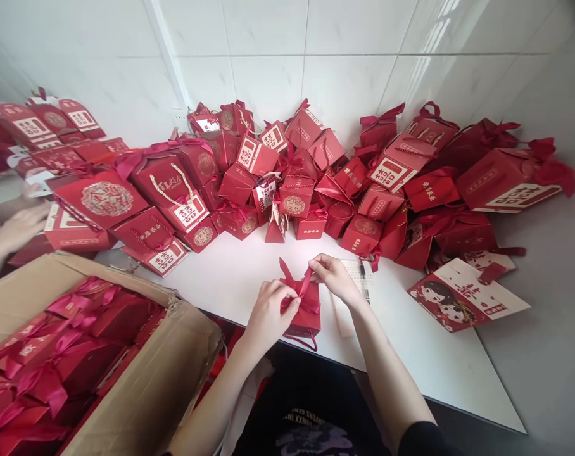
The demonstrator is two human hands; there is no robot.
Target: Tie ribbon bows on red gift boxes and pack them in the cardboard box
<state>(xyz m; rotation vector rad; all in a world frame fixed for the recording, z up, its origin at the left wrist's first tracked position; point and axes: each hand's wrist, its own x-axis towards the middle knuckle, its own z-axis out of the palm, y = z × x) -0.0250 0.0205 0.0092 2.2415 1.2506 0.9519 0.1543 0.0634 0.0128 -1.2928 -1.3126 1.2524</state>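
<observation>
A small red gift box (307, 323) stands at the near edge of the white table, with a cord handle hanging over its front. Around its top runs a dark pink ribbon (306, 285), partly looped. My left hand (273, 307) pinches the ribbon at the left of the box top. On the other side, my right hand (334, 276) is closed on a raised loop or end of the same ribbon. The fingers cover part of the knot. Beside my right forearm lies an open notebook (343, 315) with a black pen (363, 278) on it.
Many red gift boxes (297, 190) are heaped along the tiled wall. A cardboard carton (173, 335) filled with ribboned red boxes stands at the left. A printed card box (468, 294) lies at the right. Another person's hand (28, 221) is at the far left.
</observation>
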